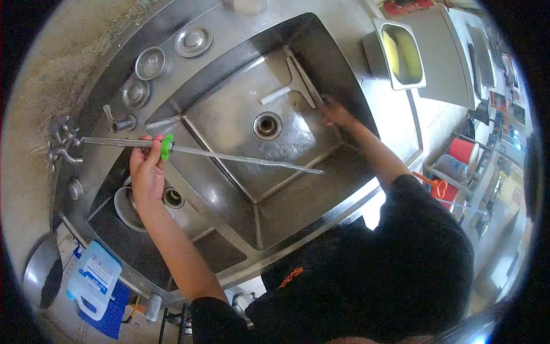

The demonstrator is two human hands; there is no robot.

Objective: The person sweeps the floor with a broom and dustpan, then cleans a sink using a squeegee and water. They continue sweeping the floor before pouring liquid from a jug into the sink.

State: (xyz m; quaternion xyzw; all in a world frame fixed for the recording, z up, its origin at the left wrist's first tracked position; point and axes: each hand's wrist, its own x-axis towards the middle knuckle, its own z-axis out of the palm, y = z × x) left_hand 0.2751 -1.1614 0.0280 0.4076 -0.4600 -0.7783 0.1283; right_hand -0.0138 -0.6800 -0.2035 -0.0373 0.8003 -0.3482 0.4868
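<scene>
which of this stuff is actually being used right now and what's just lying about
In use: left hand on green handle of the spout; right hand at the metal strip; sink.
Lying about: metal lids, tub, jug, red bucket.

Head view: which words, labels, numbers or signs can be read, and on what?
Nothing reads clearly.
Orange print on the black shirt: blurred, unreadable.
Label on the blue-and-white jug: too small.
Wall posters at right: blurred.
Green handle in the left hand: no text.
</scene>
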